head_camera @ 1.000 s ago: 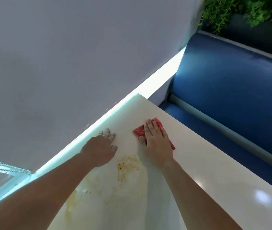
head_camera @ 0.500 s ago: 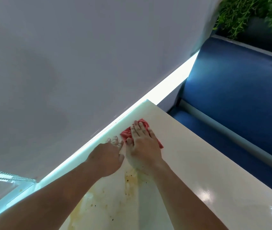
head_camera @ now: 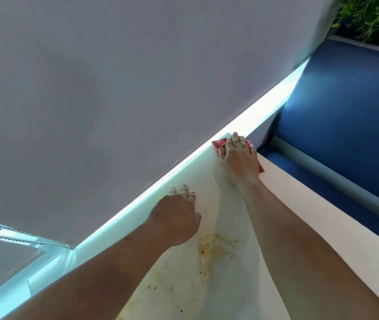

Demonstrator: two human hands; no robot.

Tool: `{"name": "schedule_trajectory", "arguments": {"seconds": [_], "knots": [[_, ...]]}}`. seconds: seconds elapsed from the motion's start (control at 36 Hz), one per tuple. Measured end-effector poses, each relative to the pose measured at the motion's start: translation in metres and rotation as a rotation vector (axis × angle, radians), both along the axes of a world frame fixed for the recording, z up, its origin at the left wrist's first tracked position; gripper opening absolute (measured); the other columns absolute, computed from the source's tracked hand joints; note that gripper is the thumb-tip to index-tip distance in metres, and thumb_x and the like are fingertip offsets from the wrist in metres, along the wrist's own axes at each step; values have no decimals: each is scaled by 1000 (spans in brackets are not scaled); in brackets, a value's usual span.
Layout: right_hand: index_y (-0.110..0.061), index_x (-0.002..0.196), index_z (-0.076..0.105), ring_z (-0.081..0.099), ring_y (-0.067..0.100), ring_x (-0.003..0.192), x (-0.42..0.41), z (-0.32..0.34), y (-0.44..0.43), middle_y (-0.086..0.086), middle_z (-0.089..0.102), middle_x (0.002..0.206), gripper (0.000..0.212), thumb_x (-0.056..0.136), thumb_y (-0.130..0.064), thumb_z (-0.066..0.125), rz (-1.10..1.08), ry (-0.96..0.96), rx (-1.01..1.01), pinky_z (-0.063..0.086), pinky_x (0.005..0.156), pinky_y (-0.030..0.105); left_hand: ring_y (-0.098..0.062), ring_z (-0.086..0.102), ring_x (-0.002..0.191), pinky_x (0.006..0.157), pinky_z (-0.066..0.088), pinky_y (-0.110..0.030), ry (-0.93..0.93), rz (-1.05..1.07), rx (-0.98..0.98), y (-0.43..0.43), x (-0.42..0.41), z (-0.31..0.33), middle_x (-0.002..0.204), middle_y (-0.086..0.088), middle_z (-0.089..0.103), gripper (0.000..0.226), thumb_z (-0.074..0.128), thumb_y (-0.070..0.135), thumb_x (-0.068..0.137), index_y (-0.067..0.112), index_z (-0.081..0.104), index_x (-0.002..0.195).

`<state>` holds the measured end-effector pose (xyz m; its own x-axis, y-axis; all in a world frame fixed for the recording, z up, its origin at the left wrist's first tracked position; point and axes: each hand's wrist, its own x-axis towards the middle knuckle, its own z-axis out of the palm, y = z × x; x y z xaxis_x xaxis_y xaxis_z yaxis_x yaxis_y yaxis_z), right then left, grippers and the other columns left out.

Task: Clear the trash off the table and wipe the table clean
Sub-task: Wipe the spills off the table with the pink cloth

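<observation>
Nearest, at the bottom: two bare forearms (head_camera: 299, 245), reaching up and away over the white table (head_camera: 310, 204). Between them, a yellow-brown stain (head_camera: 209, 248) on the table top, with small dark specks around it and more smears running down toward the bottom edge.

Just past the stain, the left hand (head_camera: 177, 218), palm down, close to the table's long edge by the wall. Fingers a little bent, tips touching the table, holding nothing.

Farther up, the right hand (head_camera: 239, 158), spread flat with straight fingers, pressing down on a red cloth (head_camera: 218, 145). Not gripping the cloth, only lying on top of it. Cloth right at the far corner of the table, mostly hidden under the hand, with red bits poking out on the left and near the wrist on the right. Hands apart, not touching.

Beyond the table edge, a bright strip of light (head_camera: 264, 112) along the bottom of a big plain grey wall (head_camera: 114, 88). To the right of the table and lower down, a dark blue bench (head_camera: 345, 107) with a pale grey trim (head_camera: 317, 165). Farthest away, in the top right corner, some green plant leaves (head_camera: 368, 12).
</observation>
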<state>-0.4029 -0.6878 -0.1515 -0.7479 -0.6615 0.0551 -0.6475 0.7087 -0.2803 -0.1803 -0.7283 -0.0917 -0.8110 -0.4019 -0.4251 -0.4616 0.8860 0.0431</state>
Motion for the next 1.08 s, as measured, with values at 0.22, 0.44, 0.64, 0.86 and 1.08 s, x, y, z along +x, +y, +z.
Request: {"name": "schedule_trajectory", "arguments": {"seconds": [0.22,0.44,0.64,0.86,1.08], "knots": [[-12,155,40,16,19,157,55,-3,-22,5,32,166,55,108,-39,32,186,-19,-6,13,126,41,-4,21,153,116,10,-13,247,112,282,-25,35,9,169,10,24,50,42,32,108,35,39,157],[-15,144,53,23,18,154,112,-6,-27,2,49,155,48,107,-39,34,277,-33,-22,13,125,38,-8,41,143,115,33,-27,508,329,144,-26,131,-14,154,16,45,53,38,44,99,32,52,149],[-14,155,41,15,18,157,164,-2,-25,3,37,163,53,109,-39,32,361,-53,3,5,126,36,-20,48,137,113,42,-40,555,465,45,-24,181,-24,141,0,60,62,28,44,97,14,61,140],[-16,162,25,3,14,158,225,-1,-16,-1,17,171,60,109,-42,27,485,-51,-12,1,128,36,-28,46,137,112,40,-45,463,672,1,-21,224,-17,147,-7,56,46,43,27,105,10,53,146],[-20,163,21,-1,10,158,286,-3,-8,-6,7,172,60,109,-43,25,550,-67,-5,4,129,38,-24,45,137,113,40,-42,469,726,1,-14,254,-13,148,-3,55,47,37,30,106,14,53,147]]}}
